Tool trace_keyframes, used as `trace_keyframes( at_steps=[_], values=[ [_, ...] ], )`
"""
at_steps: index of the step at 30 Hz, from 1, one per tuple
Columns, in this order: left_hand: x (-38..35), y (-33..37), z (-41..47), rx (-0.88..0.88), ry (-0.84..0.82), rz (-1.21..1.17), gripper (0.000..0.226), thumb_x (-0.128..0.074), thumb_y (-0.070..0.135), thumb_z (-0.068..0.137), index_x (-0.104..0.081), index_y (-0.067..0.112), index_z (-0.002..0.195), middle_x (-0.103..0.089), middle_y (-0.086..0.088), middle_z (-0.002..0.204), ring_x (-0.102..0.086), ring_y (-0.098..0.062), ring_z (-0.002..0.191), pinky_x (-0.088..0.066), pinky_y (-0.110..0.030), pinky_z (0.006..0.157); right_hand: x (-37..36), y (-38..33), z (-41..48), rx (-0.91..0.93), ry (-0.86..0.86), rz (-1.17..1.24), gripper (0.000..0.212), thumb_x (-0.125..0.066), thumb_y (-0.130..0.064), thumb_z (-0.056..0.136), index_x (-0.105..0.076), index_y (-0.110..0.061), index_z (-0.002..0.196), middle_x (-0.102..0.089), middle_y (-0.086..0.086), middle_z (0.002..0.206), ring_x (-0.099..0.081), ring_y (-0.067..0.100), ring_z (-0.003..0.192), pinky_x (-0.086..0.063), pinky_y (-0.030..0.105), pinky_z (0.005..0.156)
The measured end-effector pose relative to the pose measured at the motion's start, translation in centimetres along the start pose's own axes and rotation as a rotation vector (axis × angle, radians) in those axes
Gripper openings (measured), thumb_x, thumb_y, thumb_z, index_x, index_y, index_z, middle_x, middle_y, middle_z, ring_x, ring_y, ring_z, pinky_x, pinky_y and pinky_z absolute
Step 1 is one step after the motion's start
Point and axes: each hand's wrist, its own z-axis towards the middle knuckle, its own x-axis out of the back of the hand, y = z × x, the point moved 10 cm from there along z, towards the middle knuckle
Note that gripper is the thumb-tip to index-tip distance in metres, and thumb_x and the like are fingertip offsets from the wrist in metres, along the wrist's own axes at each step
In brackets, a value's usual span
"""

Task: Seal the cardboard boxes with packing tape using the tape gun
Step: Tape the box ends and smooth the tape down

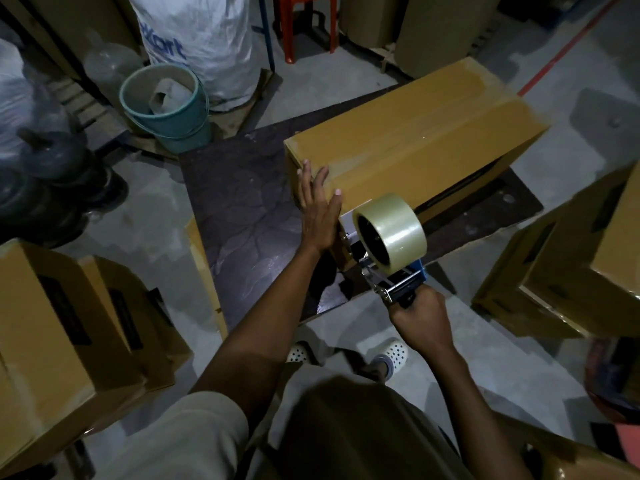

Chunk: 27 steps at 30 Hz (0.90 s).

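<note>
Boxes left and right, bucket behind taped box

Noted beyond and to the left of the left hand: one teal bucket holding rolled paper. A white sack with blue lettering stands just behind it. Straight beyond the hand, well apart: a red stool. Beneath the hand: a dark board on grey floor. Nearer than the right hand: white perforated shoes.
</note>
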Motion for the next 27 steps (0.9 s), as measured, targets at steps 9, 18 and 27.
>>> trace_keyframes(
  at_steps=[9, 18, 27],
  values=[
    [-0.2, -0.1, 0.3, 0.005, -0.020, 0.031, 0.065, -0.039, 0.054, 0.099, -0.041, 0.016, 0.151, 0.000, 0.004, 0.170, 0.007, -0.016, 0.156, -0.012, -0.046, 0.123, 0.2, 0.6, 0.6, 0.022, -0.096, 0.079, 0.030, -0.074, -0.019, 0.089, -0.059, -0.011, 0.065, -0.062, 0.005, 0.057, -0.062, 0.025, 0.055, -0.056, 0.049, 0.058],
    [-0.3, -0.3, 0.8, -0.026, -0.034, 0.030, 0.061, -0.040, 0.053, 0.099, -0.041, 0.019, 0.151, 0.002, 0.006, 0.170, 0.010, -0.014, 0.156, -0.006, -0.047, 0.123, -0.5, 0.7, 0.7, 0.015, -0.146, 0.011, 0.019, -0.069, -0.005, 0.088, -0.068, -0.009, 0.069, -0.069, 0.001, 0.058, -0.066, 0.012, 0.052, -0.059, 0.040, 0.061],
    [-0.1, -1.3, 0.6, 0.031, -0.134, 0.150, 0.063, -0.042, 0.052, 0.103, -0.029, 0.025, 0.158, 0.014, 0.004, 0.170, 0.010, -0.019, 0.156, -0.010, -0.055, 0.124, -0.7, 0.5, 0.5, 0.029, -0.086, 0.142, 0.033, -0.076, -0.014, 0.088, -0.055, -0.008, 0.064, -0.054, -0.001, 0.054, -0.049, 0.008, 0.050, -0.039, 0.028, 0.052]
  ],
)
